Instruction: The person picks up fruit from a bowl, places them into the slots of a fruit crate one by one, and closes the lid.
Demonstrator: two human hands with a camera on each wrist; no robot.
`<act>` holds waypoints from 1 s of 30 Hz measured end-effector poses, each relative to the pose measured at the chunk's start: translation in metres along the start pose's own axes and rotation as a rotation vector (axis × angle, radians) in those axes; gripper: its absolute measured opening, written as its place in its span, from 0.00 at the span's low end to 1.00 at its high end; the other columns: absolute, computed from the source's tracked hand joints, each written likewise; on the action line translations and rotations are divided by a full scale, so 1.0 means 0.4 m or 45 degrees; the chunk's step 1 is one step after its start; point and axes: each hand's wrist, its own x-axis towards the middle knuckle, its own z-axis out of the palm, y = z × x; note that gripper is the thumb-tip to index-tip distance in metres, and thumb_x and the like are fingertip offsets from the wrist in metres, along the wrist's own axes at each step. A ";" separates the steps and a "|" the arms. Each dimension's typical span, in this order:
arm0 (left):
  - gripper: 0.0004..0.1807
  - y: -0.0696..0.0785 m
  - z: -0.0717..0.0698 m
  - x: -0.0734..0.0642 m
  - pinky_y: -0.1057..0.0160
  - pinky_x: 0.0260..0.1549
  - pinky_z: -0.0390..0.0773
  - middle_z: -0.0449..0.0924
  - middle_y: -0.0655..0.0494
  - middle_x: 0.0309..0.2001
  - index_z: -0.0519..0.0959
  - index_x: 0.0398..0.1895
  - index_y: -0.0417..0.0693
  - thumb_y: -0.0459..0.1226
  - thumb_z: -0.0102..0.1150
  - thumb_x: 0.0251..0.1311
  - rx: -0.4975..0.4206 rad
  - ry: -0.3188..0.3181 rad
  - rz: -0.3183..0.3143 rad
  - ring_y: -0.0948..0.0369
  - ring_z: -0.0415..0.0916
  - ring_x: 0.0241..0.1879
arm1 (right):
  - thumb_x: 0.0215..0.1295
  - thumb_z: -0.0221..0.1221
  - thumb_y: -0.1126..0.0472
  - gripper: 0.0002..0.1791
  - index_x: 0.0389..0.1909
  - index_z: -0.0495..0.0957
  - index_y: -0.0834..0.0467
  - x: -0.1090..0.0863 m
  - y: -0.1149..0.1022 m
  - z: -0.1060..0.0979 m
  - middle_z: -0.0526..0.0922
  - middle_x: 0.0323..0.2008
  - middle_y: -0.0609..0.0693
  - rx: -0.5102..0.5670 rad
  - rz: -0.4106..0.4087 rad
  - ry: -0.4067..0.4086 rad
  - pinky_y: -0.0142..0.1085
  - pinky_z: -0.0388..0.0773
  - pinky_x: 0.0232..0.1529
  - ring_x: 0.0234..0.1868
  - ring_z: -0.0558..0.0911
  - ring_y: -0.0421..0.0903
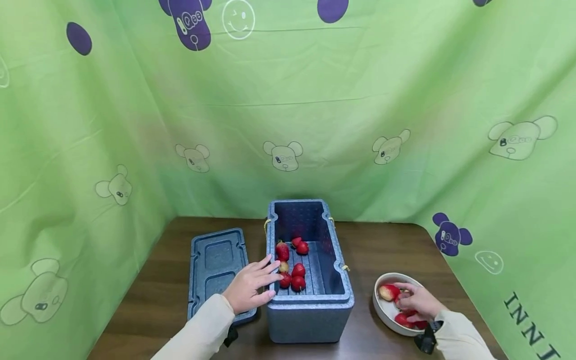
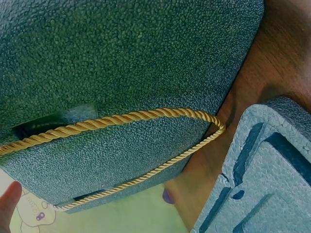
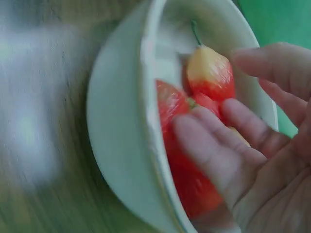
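My left hand (image 1: 253,285) rests with extended fingers over the left rim of a blue-grey foam box (image 1: 310,322). Inside that box lie several strawberries (image 1: 298,270), mostly red, gathered along its left side. At the right, my right hand (image 1: 420,302) reaches into a white bowl (image 1: 380,311) that holds more strawberries. In the right wrist view its fingers are spread and loosely bent among the fruit, with fingertips right at a yellow-and-red strawberry (image 3: 211,73) with a green stem. Other red strawberries (image 3: 194,187) are partly hidden behind the fingers.
The box's foam lid (image 1: 220,255) lies on the brown table (image 1: 157,285), left of the box. A twisted gold cord (image 2: 146,115) hangs along the box's side. Green printed cloth (image 1: 288,115) stands behind the table and at both sides.
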 end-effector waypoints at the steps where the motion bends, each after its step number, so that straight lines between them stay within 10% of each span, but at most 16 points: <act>1: 0.19 0.000 -0.001 0.001 0.48 0.55 0.72 0.73 0.48 0.61 0.82 0.53 0.48 0.46 0.51 0.65 0.000 -0.008 -0.002 0.49 0.66 0.65 | 0.56 0.55 0.72 0.39 0.64 0.44 0.77 0.004 0.006 0.007 0.75 0.41 0.62 0.023 0.000 0.006 0.42 0.81 0.27 0.34 0.79 0.47; 8: 0.19 0.001 -0.007 0.002 0.47 0.55 0.71 0.73 0.48 0.62 0.81 0.53 0.47 0.40 0.57 0.58 -0.012 -0.049 -0.051 0.49 0.65 0.65 | 0.52 0.53 0.73 0.40 0.64 0.45 0.81 0.034 0.000 0.038 0.70 0.42 0.69 0.030 0.009 0.103 0.41 0.81 0.29 0.32 0.77 0.47; 15: 0.19 0.003 -0.007 0.004 0.46 0.55 0.71 0.73 0.46 0.61 0.81 0.53 0.46 0.42 0.55 0.61 0.010 -0.045 -0.034 0.48 0.66 0.65 | 0.48 0.56 0.73 0.39 0.60 0.51 0.84 0.061 0.007 0.064 0.79 0.34 0.53 -0.084 -0.070 0.001 0.35 0.80 0.30 0.29 0.79 0.43; 30: 0.20 0.006 -0.010 0.009 0.46 0.56 0.70 0.72 0.46 0.62 0.80 0.55 0.48 0.43 0.53 0.62 0.009 -0.107 -0.065 0.48 0.65 0.65 | 0.48 0.56 0.68 0.35 0.57 0.59 0.81 0.038 0.000 0.063 0.78 0.33 0.55 -0.227 -0.178 -0.037 0.32 0.73 0.21 0.21 0.74 0.42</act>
